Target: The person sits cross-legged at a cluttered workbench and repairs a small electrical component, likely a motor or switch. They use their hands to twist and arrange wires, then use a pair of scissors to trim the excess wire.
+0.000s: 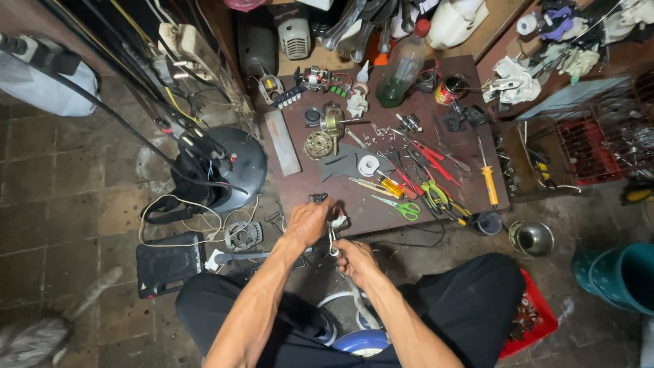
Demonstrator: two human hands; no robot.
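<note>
Person sits low on the floor, dark trousers, both bare arms reaching forward to the near edge of a low brown work board point(381, 211). Left hand point(308, 222) is curled shut around a small white part with wires point(336, 222), pinching it at the board's front edge. Right hand point(354, 259) sits just below and right of it, fingers closed on a white wire point(334, 247) that runs up into that part; the two hands are close together, almost touching. What exactly the small part is, cannot tell, too small. On the board behind: green-handled scissors point(407, 208) just right of the hands, yellow-handled screwdriver point(489, 182) further right, red pliers point(430, 155), roll of white tape point(368, 165), round metal motor piece point(319, 144), plastic bottle with green liquid point(400, 71) at the back, small tin can point(449, 88). Left of the board a dark round fan base point(235, 167) with loose cables. Floor near the right knee: red tray point(538, 313), metal cup point(531, 237), teal bucket point(620, 276) at the right edge. Blue and white round thing point(361, 341) between the knees, partly hidden.
</note>
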